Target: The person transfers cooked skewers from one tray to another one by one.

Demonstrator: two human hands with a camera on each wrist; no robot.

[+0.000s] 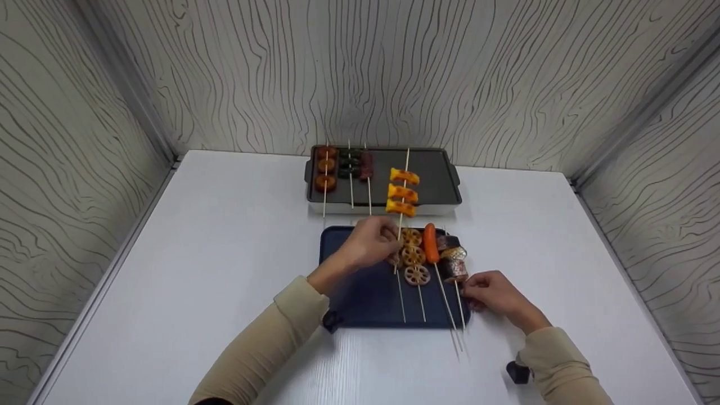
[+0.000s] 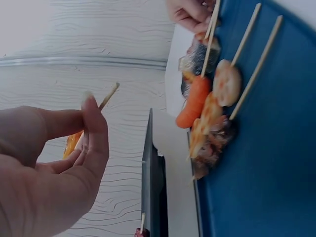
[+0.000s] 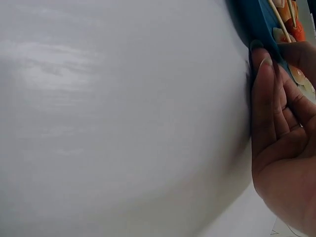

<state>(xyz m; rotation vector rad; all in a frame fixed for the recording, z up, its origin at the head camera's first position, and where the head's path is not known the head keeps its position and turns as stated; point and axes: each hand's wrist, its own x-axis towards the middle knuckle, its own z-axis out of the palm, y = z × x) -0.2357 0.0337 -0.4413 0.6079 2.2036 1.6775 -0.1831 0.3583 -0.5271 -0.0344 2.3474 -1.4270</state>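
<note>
The left hand [image 1: 371, 242] pinches the bare stick of the yellow skewer [image 1: 403, 193] between thumb and fingers, near its lower end. The skewer's three yellow pieces are over the right part of the grill [image 1: 436, 183], the lowest at its front edge; whether they touch the plate cannot be told. The right hand [image 1: 495, 291] grips the right edge of the blue tray [image 1: 365, 298], thumb above the rim and fingers below.

On the grill's left part lie three skewers side by side: one of orange-brown rounds [image 1: 325, 167], one of dark green pieces [image 1: 350, 163] and one of dark red pieces [image 1: 366, 165]. Their sticks point toward the person, past the front edge.

The tray is on the white counter [image 1: 242, 225], just in front of the grill. Toward its right side lie a brown skewer [image 2: 216, 143], partly behind the left hand in the head view, then the lotus skewer [image 1: 413, 255], the sausage [image 1: 430, 243] and the fish skewer [image 1: 453, 264], nearest the right hand. Wood-patterned walls [image 1: 360, 67] stand around the counter.
</note>
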